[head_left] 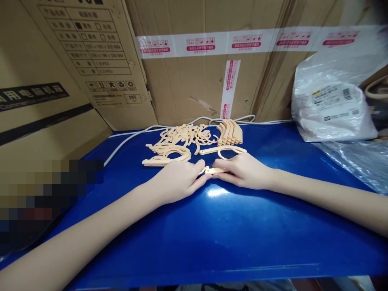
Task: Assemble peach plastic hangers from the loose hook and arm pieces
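Note:
My left hand (pixel 178 182) and my right hand (pixel 242 171) rest on a blue tabletop (pixel 230 230), fingertips meeting. Both pinch one small peach-coloured plastic piece (pixel 212 170) between them. Just beyond the hands lies a loose pile of peach plastic hook parts (pixel 178 143). To its right stands a neat stack of similar curved parts (pixel 230 132), and one long hook piece (pixel 222 150) lies right behind my right hand.
Cardboard boxes (pixel 194 76) wall off the back and left. A white cable (pixel 130 139) runs along the table's far edge. A white plastic bag with labels (pixel 330 109) and clear plastic sheeting (pixel 357 161) sit at the right. A blurred patch covers the left.

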